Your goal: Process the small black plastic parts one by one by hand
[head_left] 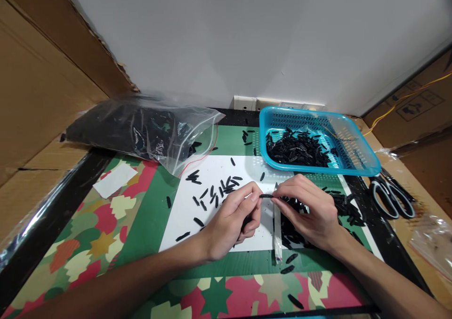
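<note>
Between my two hands is one small black piece [266, 195], lying level above the white sheet [219, 168]. My left hand [238, 215] pinches its left end, with more black pieces tucked under the curled fingers. The thumb and fingertips of my right hand [305, 208] are closed on the piece's right end. Loose black pieces [213, 194] are scattered over the sheet to the left. A denser pile [348, 208] spreads under and beyond my right hand. A narrow whitish strip [278, 234] stands out between my hands, running toward the table's front.
A blue basket [356, 166] of black pieces stands at the back right. At the back left lies a clear zip bag [141, 128] full of dark pieces. Scissors [391, 199] rest at the right edge. Cardboard walls [42, 51] flank the table, and a white paper scrap [115, 180] lies left.
</note>
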A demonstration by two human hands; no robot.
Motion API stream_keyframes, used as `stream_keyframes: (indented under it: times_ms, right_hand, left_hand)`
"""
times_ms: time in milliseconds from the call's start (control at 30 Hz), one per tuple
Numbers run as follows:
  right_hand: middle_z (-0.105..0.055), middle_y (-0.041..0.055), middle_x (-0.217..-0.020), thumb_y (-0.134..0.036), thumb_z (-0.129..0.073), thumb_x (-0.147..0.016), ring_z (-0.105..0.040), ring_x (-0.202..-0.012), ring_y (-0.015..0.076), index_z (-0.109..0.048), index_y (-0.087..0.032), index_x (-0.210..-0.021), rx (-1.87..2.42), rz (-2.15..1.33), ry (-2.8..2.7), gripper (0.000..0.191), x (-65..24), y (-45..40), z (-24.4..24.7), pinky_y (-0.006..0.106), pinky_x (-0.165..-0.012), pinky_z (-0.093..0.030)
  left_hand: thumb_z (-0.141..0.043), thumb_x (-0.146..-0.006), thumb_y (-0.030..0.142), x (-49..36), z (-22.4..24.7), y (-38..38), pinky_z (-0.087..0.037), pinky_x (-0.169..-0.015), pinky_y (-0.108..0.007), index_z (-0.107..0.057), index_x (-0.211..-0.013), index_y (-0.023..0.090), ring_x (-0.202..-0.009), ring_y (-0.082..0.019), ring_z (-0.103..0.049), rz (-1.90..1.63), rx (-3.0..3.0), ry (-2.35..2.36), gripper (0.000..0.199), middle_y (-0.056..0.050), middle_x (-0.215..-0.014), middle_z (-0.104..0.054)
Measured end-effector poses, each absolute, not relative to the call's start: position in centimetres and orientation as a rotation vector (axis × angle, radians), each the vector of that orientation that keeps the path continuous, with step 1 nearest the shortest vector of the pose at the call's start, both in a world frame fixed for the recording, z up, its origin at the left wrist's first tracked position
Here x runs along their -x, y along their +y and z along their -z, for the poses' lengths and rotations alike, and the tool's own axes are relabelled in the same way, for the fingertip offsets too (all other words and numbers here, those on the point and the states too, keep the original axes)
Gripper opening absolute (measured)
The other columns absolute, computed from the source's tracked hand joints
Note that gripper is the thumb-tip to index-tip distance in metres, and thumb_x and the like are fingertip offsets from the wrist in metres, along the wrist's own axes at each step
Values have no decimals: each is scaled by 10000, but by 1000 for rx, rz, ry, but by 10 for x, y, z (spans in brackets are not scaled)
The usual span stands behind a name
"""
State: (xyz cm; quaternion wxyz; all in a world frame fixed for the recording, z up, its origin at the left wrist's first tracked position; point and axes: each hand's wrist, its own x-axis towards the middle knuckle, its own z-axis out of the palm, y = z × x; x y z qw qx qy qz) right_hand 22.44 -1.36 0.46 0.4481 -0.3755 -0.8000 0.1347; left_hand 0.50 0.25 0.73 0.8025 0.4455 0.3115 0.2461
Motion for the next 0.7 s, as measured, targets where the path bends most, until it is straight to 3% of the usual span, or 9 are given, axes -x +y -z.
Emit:
stream_keyframes:
  times_ms: [700]
  right_hand:
    - [-761, 65, -922, -52, -689, -992, -676, -827, 202, -692, -192, -1087, 955, -358, -1982, 169, -225, -14, -6, 357, -753, -542]
  left_hand:
    - [-503, -1095, 558, -6, -7, 3, -217, -382, -106, -420, -898, 239, -447, -42, -272, -525, -946, 660, 384, 101, -622, -440]
